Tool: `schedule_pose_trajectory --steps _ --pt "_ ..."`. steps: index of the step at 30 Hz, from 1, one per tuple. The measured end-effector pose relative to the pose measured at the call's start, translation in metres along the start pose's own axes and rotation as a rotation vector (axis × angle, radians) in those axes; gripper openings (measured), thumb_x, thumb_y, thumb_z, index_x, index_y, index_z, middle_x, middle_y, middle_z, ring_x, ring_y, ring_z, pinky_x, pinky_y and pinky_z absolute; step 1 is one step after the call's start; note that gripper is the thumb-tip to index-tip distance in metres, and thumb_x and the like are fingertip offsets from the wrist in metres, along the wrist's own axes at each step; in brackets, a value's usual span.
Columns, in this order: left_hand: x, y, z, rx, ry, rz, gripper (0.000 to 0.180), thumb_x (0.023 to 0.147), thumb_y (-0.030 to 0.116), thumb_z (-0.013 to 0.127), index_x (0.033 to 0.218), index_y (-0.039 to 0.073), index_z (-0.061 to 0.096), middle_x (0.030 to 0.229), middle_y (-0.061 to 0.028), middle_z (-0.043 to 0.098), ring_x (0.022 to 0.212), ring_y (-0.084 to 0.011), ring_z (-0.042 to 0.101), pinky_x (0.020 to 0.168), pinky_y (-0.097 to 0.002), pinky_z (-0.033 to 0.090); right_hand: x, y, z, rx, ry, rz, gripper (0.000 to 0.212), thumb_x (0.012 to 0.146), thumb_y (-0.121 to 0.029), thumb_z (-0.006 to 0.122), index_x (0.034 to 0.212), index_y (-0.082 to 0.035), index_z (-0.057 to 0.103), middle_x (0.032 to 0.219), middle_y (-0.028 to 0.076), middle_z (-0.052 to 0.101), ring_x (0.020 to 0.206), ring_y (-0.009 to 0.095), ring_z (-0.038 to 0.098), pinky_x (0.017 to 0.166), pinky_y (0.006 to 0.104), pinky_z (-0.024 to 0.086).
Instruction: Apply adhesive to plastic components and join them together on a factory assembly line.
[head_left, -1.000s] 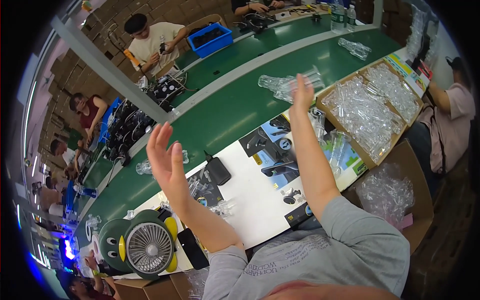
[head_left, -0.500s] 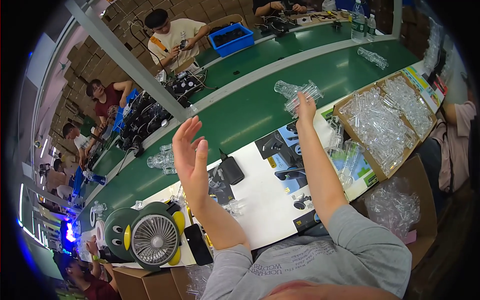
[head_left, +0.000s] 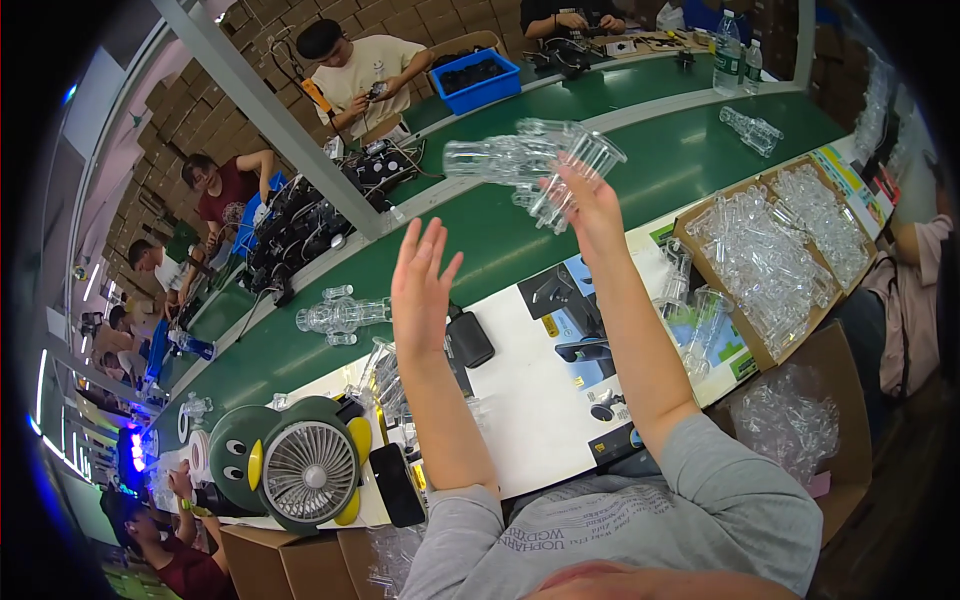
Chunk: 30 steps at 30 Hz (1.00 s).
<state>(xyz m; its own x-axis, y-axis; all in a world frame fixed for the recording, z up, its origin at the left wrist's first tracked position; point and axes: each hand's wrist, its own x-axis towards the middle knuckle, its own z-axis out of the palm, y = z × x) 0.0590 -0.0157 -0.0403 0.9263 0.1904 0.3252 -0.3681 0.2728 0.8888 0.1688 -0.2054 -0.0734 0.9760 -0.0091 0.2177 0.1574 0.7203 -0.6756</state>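
Above the green work surface, my right hand (head_left: 594,212) grips a clear plastic part (head_left: 500,160) made of a long tube with shorter cylinders at its sides. It is tilted, with the long tube pointing left. My left hand (head_left: 422,285) is raised to the left of it, fingers stretched and apart, holding nothing. Beyond that hand, another clear part of similar shape (head_left: 340,315) lies on the green surface. More clear pieces (head_left: 378,372) lie on the white worktop by my left forearm, partly hidden by it.
A cardboard tray (head_left: 768,352) full of small clear parts stands at right. Two clear tubes (head_left: 706,325) lie beside it. A green penguin-shaped fan (head_left: 310,470), a phone (head_left: 397,485) and a black pouch (head_left: 469,340) rest on the worktop. Co-workers sit across the green surface (head_left: 680,165).
My right hand has brought the clear part up and to the left. My left hand has shifted right, uncovering more of the clear part lying behind it.
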Motion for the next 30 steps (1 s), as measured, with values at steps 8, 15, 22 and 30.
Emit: schedule_pose_trajectory --steps 8,15,22,30 --pt "0.009 -0.007 -0.008 -0.766 0.074 -0.195 0.065 0.091 0.035 0.049 0.134 -0.005 0.022 0.139 -0.0242 0.027 0.132 -0.0339 0.025 0.107 -0.0479 0.025 -0.042 -0.027 0.033 -0.374 -0.62 -0.036 0.048 0.078 -0.01 0.067 0.121 -0.001 0.049 0.112 0.008 0.059 0.097 0.017 0.06 0.086 0.0298 0.045" --pt "0.01 0.004 -0.039 -1.055 0.307 -0.151 0.058 0.085 0.036 0.052 0.126 -0.003 0.036 0.133 -0.0205 0.036 0.125 -0.0342 0.034 0.106 -0.0533 0.024 -0.063 -0.039 0.049 -0.757 -0.93 -0.323 0.051 0.064 -0.009 0.073 0.113 -0.009 0.06 0.12 0.011 0.056 0.109 0.023 0.053 0.093 0.0329 0.04" --pt "-0.005 0.026 -0.099 -0.885 0.076 0.262 0.046 0.079 0.038 0.053 0.109 0.004 0.049 0.107 -0.0138 0.055 0.099 -0.028 0.053 0.09 -0.043 0.042 -0.08 -0.063 0.053 -0.767 -0.974 -0.13 0.048 0.066 -0.009 0.07 0.111 -0.006 0.056 0.096 0.008 0.059 0.088 0.018 0.058 0.079 0.0293 0.046" --pt "-0.023 0.052 -0.056 -1.086 -0.053 0.598 0.047 0.078 0.03 0.065 0.111 0.002 0.046 0.097 -0.0075 0.052 0.094 -0.02 0.052 0.091 -0.0377 0.042 -0.091 -0.057 0.057 -1.001 -1.06 -0.138 0.061 0.064 -0.029 0.078 0.11 -0.005 0.046 0.077 0.006 0.062 0.066 0.019 0.058 0.057 0.0268 0.044"
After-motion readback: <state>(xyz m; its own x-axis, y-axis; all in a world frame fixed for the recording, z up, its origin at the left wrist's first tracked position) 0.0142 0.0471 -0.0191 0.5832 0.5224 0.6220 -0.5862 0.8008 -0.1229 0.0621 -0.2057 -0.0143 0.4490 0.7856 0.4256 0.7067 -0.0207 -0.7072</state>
